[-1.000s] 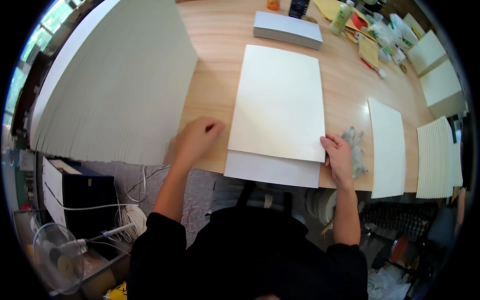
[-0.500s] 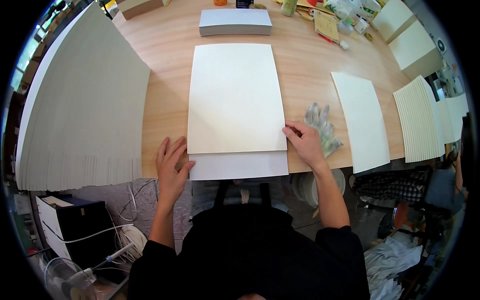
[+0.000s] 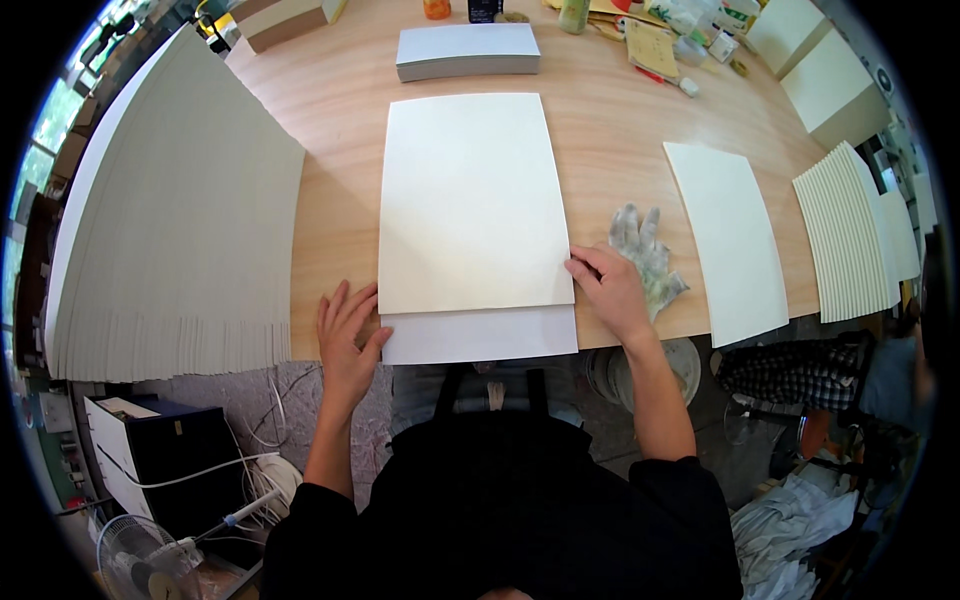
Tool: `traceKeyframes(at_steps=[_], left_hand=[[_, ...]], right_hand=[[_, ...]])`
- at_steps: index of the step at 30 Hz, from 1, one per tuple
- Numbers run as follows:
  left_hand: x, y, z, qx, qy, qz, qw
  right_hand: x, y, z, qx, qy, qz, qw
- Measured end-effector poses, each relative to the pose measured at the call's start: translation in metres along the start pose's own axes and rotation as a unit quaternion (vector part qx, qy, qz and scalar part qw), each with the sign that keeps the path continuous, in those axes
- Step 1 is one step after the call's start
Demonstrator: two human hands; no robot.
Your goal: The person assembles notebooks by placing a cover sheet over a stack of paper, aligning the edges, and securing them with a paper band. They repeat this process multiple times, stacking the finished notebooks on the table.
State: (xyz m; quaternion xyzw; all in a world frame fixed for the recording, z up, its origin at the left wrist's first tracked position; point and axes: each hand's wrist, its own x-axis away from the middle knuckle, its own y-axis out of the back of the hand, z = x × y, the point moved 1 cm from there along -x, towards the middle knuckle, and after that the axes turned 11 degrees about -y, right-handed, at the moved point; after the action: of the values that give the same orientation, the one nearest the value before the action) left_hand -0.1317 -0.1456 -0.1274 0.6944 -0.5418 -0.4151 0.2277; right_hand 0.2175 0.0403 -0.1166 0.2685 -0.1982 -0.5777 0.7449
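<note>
A large cream sheet (image 3: 470, 200) lies in front of me at the middle of the table. Below its near edge shows a strip of a white sheet (image 3: 480, 336), which reaches the table's front edge. My left hand (image 3: 348, 338) rests at the left side of both sheets, fingers spread, with the thumb by the lower left corner. At the right side of the cream sheet, the thumb and curled fingers of my right hand (image 3: 610, 288) close on its edge. A pale work glove (image 3: 645, 255) with greenish stains lies just beyond the right hand.
On the left rises a tall stack of large sheets (image 3: 185, 220). Behind the cream sheet sits a small white stack (image 3: 468, 52). To the right are a long cream strip (image 3: 728, 240) and a fanned pile (image 3: 848, 235). Bottles and packets (image 3: 690, 45) crowd the far right.
The view has shifted slightly. Both hands stay at the same sides of the sheets, with hardly any visible movement.
</note>
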Motion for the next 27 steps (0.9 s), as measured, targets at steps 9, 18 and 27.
traceKeyframes(at_steps=[9,18,27], left_hand=[[-0.002,0.002,-0.001,0.0,-0.001,0.011,1.0],[-0.06,0.007,-0.074,-0.029,-0.149,0.102,0.983],[-0.072,-0.009,-0.072,-0.067,-0.252,0.22,0.94]], right_hand=[[0.002,-0.001,0.002,0.007,-0.013,-0.006,1.0],[0.011,0.022,0.009,-0.008,-0.007,-0.155,0.988],[0.047,0.045,-0.018,0.137,0.068,-0.06,0.986]])
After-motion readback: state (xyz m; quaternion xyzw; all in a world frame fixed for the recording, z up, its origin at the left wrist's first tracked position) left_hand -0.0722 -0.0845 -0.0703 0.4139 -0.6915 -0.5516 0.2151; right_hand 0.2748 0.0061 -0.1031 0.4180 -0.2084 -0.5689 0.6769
